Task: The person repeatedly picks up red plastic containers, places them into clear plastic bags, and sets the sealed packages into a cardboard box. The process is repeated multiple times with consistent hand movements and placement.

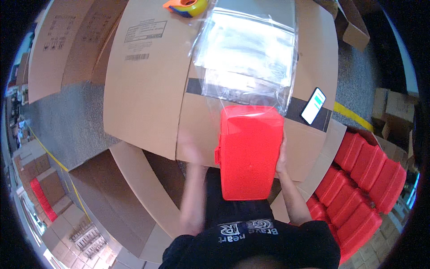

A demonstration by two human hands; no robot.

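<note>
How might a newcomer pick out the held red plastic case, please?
Start at the large brown cardboard surface, along its edge nearest the black shirt. There, the right hand holds a rectangular red plastic case. Unlike the red cases grouped rightward, it is held.

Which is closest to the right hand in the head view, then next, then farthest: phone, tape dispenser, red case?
1. Red case, against the right hand, on its left.
2. Phone, ahead and right.
3. Tape dispenser, far edge, left.

Left hand (190, 147): blurred, left of red case (251, 154);
Right hand (281, 158): holding its right side;
Cardboard (143, 96): bears clear bags (246, 51), phone (313, 106)
</note>
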